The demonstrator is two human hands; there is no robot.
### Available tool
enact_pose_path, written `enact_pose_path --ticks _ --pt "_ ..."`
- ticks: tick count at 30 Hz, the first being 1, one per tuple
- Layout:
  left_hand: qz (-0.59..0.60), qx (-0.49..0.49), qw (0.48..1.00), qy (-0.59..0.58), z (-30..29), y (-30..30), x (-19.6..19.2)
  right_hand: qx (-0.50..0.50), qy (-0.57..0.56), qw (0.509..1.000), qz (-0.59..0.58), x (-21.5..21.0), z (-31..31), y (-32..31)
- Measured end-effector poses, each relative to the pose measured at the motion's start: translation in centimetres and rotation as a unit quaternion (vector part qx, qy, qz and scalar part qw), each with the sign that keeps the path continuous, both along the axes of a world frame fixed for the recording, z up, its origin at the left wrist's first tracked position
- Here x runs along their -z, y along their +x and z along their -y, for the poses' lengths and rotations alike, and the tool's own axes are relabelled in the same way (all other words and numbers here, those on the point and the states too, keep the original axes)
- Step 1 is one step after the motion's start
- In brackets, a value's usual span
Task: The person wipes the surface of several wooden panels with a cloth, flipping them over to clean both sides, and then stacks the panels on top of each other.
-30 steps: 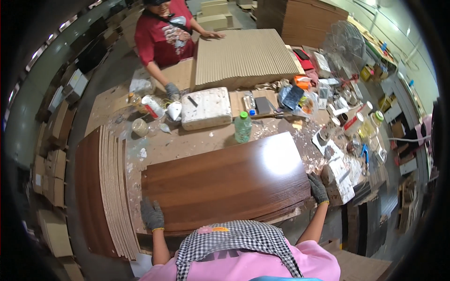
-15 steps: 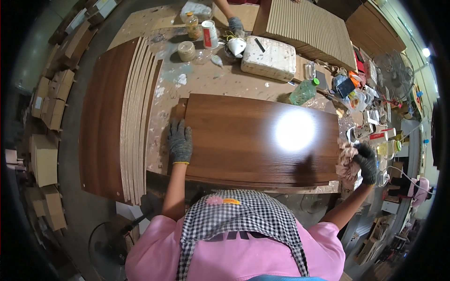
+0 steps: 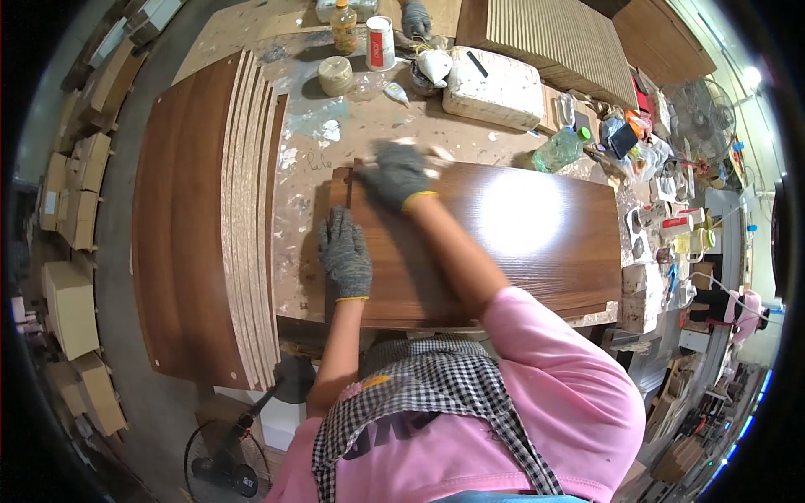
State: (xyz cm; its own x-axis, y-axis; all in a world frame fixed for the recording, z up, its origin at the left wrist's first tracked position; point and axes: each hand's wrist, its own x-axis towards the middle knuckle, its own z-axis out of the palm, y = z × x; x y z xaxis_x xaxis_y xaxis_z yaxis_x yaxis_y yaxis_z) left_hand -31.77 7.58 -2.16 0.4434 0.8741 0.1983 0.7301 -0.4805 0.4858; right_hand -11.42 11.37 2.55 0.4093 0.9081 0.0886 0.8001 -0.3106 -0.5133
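A dark brown wood-grain board [image 3: 553,268] lies on the worktable in front of me, with a bright light reflected in its surface. Under it, the edge of another brown board [image 3: 339,189] shows on the left. My left hand [image 3: 345,256], in a grey knit glove, rests flat on the left end of the board with its fingers stretched out. My right hand [image 3: 392,176], also gloved, reaches across to the far left corner. It is blurred and presses a crumpled pale rag [image 3: 436,158] onto the board; its fingers are partly hidden.
Stacked brown panels [image 3: 189,226] stand on the left. Across the table are a yellow bottle [image 3: 344,29], a white can [image 3: 380,44], a jar [image 3: 335,75], a white block [image 3: 493,82] and a co-worker's gloved hand [image 3: 416,20]. A green-capped bottle [image 3: 558,151] and clutter lie right.
My right hand has swept with the rag from the board's right end to its far left corner. My left hand stays on the left end; the whole view has shifted slightly.
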Motion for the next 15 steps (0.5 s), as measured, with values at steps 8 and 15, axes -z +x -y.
enact_pose_path --ticks 8,15 --pt "-0.092 -0.007 0.996 0.017 -0.9 0.3 2.0 -0.099 0.170 0.975 -0.108 0.4 -8.1 -5.0" --pt "0.007 0.030 0.998 0.057 0.0 1.2 0.5 -0.071 0.147 0.970 0.183 -1.1 13.9 8.2"
